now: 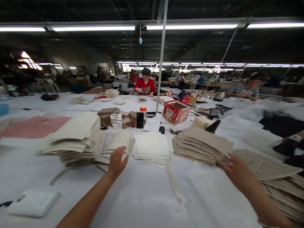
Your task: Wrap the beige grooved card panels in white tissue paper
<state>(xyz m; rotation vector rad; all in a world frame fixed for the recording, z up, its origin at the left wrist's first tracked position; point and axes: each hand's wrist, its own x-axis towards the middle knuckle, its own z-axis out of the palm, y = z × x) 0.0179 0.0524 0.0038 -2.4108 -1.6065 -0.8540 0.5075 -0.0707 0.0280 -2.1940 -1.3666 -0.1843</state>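
Note:
My left hand (118,162) lies with fingers stretched out over a small stack of cream fabric panels (120,139), its fingertips touching the top piece. My right hand (235,171) is at the near right corner of a stack of tan panels (201,142), thumb and fingers pinched around the corner of a piece; the fingertips are slightly blurred. Between the hands sits a neat stack of white panels (152,147), with a narrow pale strip (174,185) trailing toward me. Another tan stack (273,167) lies beside and partly behind my right forearm.
A taller cream stack (71,136) and a white device (33,202) are at left. Behind the stacks stand a phone (140,120), a handwritten label (116,121), a red patterned box (177,112) and a metal pole (162,57). A person in red (144,85) works across the table.

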